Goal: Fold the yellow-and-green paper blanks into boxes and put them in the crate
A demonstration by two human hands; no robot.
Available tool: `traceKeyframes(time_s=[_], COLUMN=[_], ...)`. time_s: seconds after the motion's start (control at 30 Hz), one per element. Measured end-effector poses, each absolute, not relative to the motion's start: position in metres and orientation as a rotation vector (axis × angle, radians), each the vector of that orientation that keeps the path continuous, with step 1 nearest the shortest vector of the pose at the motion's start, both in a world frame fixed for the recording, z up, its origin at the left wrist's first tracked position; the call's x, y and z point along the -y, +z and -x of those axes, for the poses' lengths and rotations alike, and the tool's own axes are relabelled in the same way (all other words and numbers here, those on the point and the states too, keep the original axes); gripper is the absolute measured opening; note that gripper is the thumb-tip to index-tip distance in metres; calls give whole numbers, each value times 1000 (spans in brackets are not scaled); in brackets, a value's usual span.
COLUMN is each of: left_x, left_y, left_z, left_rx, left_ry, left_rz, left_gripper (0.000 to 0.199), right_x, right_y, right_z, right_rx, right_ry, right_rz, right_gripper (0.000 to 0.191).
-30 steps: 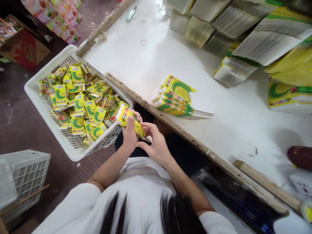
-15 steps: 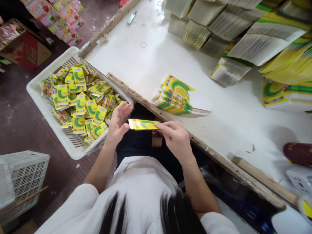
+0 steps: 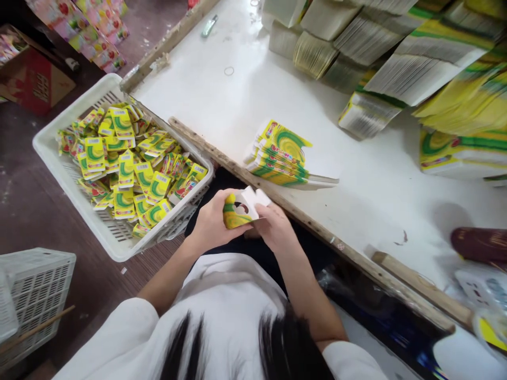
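Above my lap, both hands hold one yellow-and-green cardboard box (image 3: pixel 238 215). It is opened out, with a round cut-out on its face and white flaps at its right end. My left hand (image 3: pixel 212 221) wraps round the box's left side, thumb on top. At the flap end, my right hand (image 3: pixel 275 224) grips the white cardboard between thumb and fingers. Beyond them on the table lies a fanned stack of flat yellow-and-green cartons (image 3: pixel 279 153). To the left, a white plastic basket (image 3: pixel 113 253) holds many small yellow packs (image 3: pixel 127 169).
Bundles of flat cartons (image 3: pixel 396 58) fill the far right of the white table (image 3: pixel 222 105), which has a raised wooden edge (image 3: pixel 222 161). A green cutter (image 3: pixel 209 25) lies at the back. Another white crate (image 3: pixel 43 285) stands on the floor at left, a cardboard box (image 3: pixel 39 84) behind.
My left hand has moved right from beside the basket and taken hold of the carton. The carton, flat before in my right hand, is now opened into a box shape.
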State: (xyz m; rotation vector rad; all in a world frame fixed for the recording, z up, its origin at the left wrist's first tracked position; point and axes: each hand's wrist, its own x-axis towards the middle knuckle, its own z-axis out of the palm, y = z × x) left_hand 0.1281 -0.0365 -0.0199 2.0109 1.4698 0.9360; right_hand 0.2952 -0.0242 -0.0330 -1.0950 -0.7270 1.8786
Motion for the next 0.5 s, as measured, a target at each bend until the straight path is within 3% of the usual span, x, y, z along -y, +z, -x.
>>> traceKeyframes(time_s=[0.1,0.2,0.37,0.5], left_x=[34,31,26,25], left_y=[-21,-24,-29,-29], left_z=[-129,-130,-133,-130], left_rx=[-1438,-1463,-1425,-1456], left_ry=[1003,995,913,754], left_rz=[-2057,-2057,-2169,-2218], left_gripper=[83,83,59,47], right_x=[26,32,29,23], right_y=[-39,-37,-38,-53], right_z=[-286,-281,-283,-288], right_rx=[550,566,554,872], right_ry=[2164,2037,1925,1882], right_rz=[907,784,925,1006], right_gripper=[49,62,43,45])
